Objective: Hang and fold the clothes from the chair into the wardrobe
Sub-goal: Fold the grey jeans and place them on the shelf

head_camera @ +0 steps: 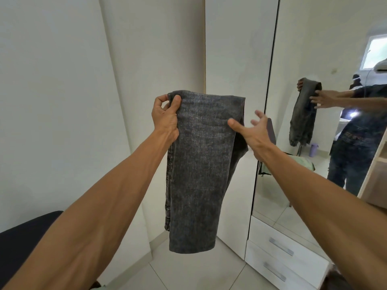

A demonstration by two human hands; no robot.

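A pair of dark grey jeans (199,164) hangs folded lengthwise in front of me, at chest height. My left hand (165,120) pinches its top left corner between thumb and fingers. My right hand (254,132) is at the jeans' right edge with fingers spread; its thumb rests on the front of the cloth and the fingers reach behind. The white wardrobe (234,59) stands just behind the jeans, its near door shut. The chair shows only in the mirror, with green cloth (301,162) on it.
A mirrored wardrobe door (326,59) on the right reflects me and the jeans. Two white drawers (280,254) with metal handles sit below it. A wooden shelf edge (377,174) shows at far right. A dark surface (25,233) lies at lower left. The floor is pale tile.
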